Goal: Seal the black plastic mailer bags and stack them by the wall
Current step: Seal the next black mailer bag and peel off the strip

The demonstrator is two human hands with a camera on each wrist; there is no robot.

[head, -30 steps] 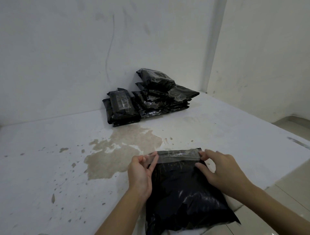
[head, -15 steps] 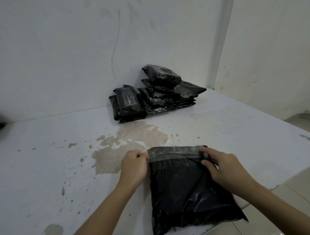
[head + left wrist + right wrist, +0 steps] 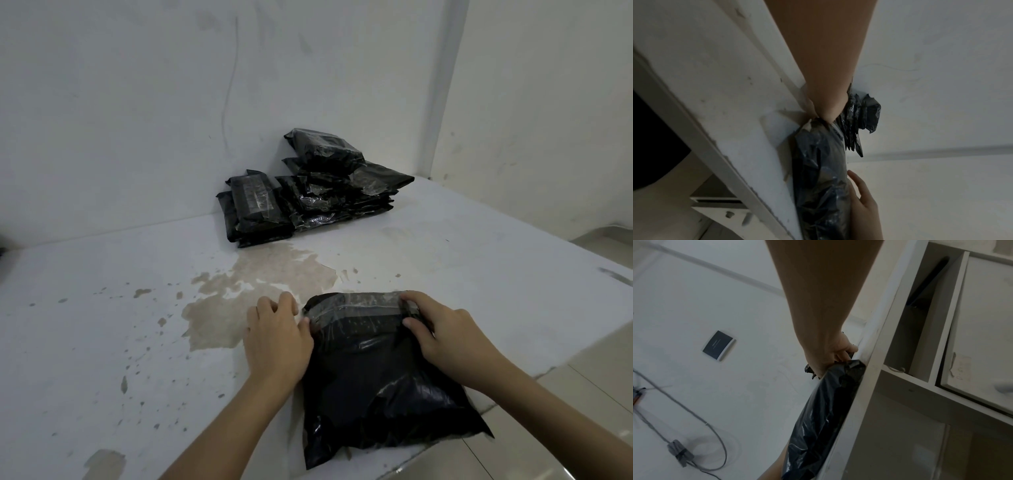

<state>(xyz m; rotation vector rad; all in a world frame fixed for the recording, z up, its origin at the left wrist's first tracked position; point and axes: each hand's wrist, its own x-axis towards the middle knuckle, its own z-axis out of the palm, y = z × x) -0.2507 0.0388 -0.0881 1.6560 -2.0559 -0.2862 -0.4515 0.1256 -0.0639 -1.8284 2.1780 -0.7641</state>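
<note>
A black plastic mailer bag (image 3: 376,377) lies flat at the near right corner of the white table (image 3: 102,342), its bottom corner over the edge. Its flap (image 3: 356,308) is folded down across the top, with a shiny strip along it. My left hand (image 3: 277,329) has curled fingers at the flap's left end and its thumb on the bag's corner. My right hand (image 3: 442,332) pinches the flap's right end between thumb and fingers. The left wrist view shows the bag (image 3: 818,170) edge-on, and the right wrist view shows it (image 3: 824,418) under my right hand (image 3: 836,353). A pile of several sealed black bags (image 3: 308,185) lies against the back wall.
A brownish worn patch (image 3: 260,291) marks the table between my hands and the pile. The table's right edge drops to a tiled floor (image 3: 582,394). White walls meet in a corner behind the pile. A grey cable (image 3: 694,418) and a small dark box (image 3: 718,345) appear in the right wrist view.
The flap, held up by both hands a second ago, now lies folded down on the bag. Both hands have come down with it to its two ends.
</note>
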